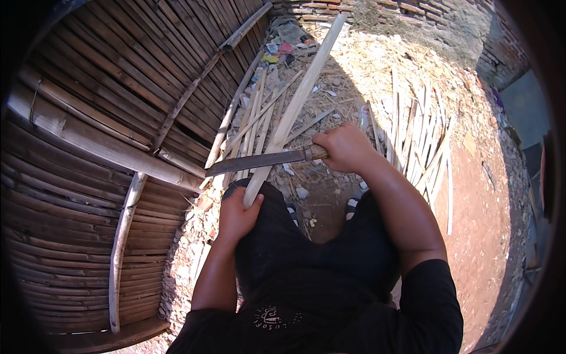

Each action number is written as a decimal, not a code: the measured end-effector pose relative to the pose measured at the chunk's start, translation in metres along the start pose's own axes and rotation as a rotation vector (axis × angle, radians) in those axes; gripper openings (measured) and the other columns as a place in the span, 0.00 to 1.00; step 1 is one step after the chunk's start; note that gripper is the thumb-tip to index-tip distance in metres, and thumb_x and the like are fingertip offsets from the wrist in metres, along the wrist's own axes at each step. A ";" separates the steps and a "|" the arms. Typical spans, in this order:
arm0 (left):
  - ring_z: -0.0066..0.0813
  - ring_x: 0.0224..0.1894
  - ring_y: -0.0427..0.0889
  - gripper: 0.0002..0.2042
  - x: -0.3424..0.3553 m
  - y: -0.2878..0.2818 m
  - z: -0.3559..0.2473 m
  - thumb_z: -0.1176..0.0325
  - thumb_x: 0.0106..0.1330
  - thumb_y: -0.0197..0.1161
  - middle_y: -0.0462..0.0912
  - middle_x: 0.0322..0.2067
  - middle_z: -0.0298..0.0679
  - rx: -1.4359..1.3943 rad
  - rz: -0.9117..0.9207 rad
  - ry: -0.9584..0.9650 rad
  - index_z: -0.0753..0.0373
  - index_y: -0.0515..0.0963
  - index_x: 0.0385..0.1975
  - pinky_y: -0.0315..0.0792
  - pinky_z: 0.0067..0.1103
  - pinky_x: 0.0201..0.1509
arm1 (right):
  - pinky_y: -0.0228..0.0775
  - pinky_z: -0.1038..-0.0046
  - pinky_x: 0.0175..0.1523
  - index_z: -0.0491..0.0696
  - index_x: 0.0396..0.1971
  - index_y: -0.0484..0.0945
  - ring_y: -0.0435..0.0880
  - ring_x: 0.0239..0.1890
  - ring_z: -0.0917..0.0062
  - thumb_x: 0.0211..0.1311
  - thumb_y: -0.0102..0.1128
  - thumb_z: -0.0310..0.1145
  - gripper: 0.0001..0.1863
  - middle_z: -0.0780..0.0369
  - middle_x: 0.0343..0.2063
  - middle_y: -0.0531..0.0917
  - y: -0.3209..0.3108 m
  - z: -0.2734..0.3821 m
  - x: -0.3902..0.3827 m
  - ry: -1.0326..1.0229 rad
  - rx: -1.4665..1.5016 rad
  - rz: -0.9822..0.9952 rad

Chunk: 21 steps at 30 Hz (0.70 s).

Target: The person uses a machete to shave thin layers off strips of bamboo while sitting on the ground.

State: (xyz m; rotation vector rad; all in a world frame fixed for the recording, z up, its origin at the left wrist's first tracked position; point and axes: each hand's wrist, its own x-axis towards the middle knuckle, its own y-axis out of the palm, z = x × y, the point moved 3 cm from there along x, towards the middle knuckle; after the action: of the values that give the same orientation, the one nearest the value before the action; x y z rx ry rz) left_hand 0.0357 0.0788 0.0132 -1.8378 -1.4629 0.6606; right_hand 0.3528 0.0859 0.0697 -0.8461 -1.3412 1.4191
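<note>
My left hand (239, 211) is closed round the near end of a long, pale bamboo strip (302, 88), just above my left knee. The strip slants away from me, up and to the right, toward the brick wall. In my right hand (346, 148) is the wooden handle of a machete (256, 162), gripped in a fist. Its long dark blade points left and lies across the strip, a short way beyond my left hand. Whether the edge bites into the bamboo, I cannot tell.
A slatted bamboo wall (112, 71) rises close on my left. Several split strips (250, 127) lie beside it, and a pile of strips (421, 130) lies on the right. Shavings and rubbish litter the ground up to a brick wall (407, 17).
</note>
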 end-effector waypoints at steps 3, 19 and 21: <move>0.48 0.31 0.89 0.21 -0.005 -0.001 0.002 0.53 0.68 0.71 0.87 0.28 0.53 0.001 -0.018 0.018 0.68 0.82 0.46 0.80 0.36 0.37 | 0.79 0.52 0.47 0.52 0.43 0.82 0.87 0.41 0.53 0.52 0.69 0.33 0.16 0.54 0.32 0.87 -0.001 -0.011 0.004 0.027 0.019 -0.020; 0.44 0.30 0.88 0.19 -0.002 0.000 0.008 0.54 0.68 0.71 0.86 0.27 0.50 -0.054 -0.017 0.006 0.66 0.82 0.45 0.78 0.34 0.36 | 0.77 0.51 0.43 0.49 0.37 0.80 0.86 0.37 0.51 0.46 0.69 0.33 0.15 0.55 0.27 0.86 0.003 -0.001 0.002 -0.064 0.009 -0.078; 0.44 0.30 0.88 0.19 -0.005 0.001 0.011 0.54 0.68 0.71 0.86 0.27 0.50 -0.074 -0.037 0.012 0.66 0.82 0.45 0.78 0.34 0.36 | 0.77 0.51 0.46 0.50 0.41 0.82 0.87 0.39 0.53 0.49 0.69 0.33 0.16 0.55 0.29 0.87 -0.006 -0.012 0.004 0.026 0.054 -0.040</move>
State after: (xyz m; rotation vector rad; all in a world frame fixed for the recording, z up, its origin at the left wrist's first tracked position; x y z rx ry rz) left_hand 0.0267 0.0760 0.0056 -1.8631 -1.5280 0.5833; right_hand 0.3642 0.0928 0.0743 -0.7958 -1.2881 1.4028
